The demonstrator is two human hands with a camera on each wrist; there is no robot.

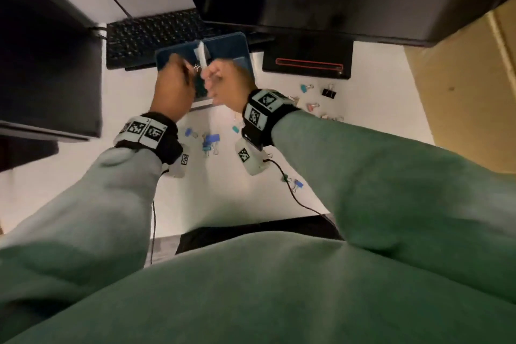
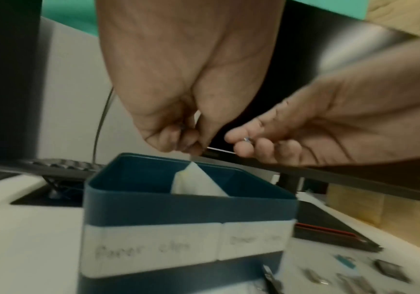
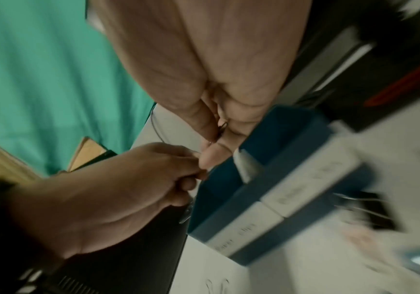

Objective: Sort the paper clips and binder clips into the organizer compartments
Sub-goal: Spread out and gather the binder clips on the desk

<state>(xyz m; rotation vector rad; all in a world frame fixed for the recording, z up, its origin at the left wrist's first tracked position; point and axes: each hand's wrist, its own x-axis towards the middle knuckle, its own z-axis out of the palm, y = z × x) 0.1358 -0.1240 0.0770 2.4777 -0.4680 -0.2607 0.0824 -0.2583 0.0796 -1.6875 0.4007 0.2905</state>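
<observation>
A blue organizer (image 1: 226,43) with a white divider (image 1: 201,54) stands on the white desk. Two white labels cross its front wall (image 2: 178,206); the left one looks like "Paper clips". Both hands hover just above its rim. My left hand (image 1: 187,72) is over the left compartment with curled fingers, and a silver paper clip (image 3: 186,214) hangs from them. My right hand (image 1: 213,77) is beside the divider and pinches another paper clip (image 3: 223,127) between thumb and fingers. Their fingertips nearly touch. What lies inside the compartments is hidden.
Loose binder clips lie on the desk: blue ones (image 1: 210,141) near me, a black one (image 1: 329,92), a teal one (image 1: 305,88) and a pink one (image 1: 312,106) to the right. A keyboard (image 1: 150,36) sits behind the organizer, a black pad (image 1: 308,64) to its right.
</observation>
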